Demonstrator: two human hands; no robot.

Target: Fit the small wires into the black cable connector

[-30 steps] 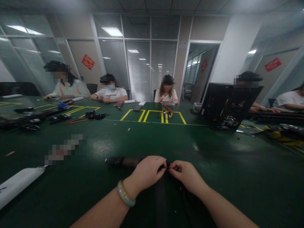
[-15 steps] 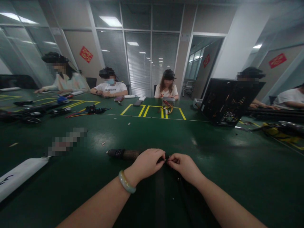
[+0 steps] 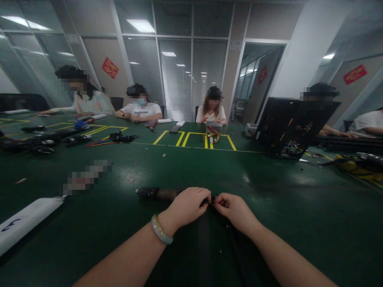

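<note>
A dark cylindrical tool [image 3: 166, 194] with a ringed collar and a small metal tip lies on the green table, its tip pointing left. My left hand [image 3: 191, 205] lies across the tool's right part, thumb and fingers pinched at that end. Facing it, my right hand [image 3: 235, 209] pinches close by, the fingertips of both hands almost touching. Small dark and shiny bits show between them, too small to name. Below my right hand a dark cable-like strip [image 3: 235, 251] runs toward me. A pale bangle [image 3: 161, 230] circles my left wrist.
A white power strip-like bar [image 3: 28, 221] lies at the left. Further off are cables [image 3: 119, 137], a wired metal box [image 3: 214, 128] and a tilted black computer case [image 3: 295, 127]. Several people sit around the table's far side. Yellow tape [image 3: 167, 137] marks the tabletop.
The view has shifted slightly, so everything sits a little further right. Both hands keep nearly the same pinched pose at the tool's right end.
</note>
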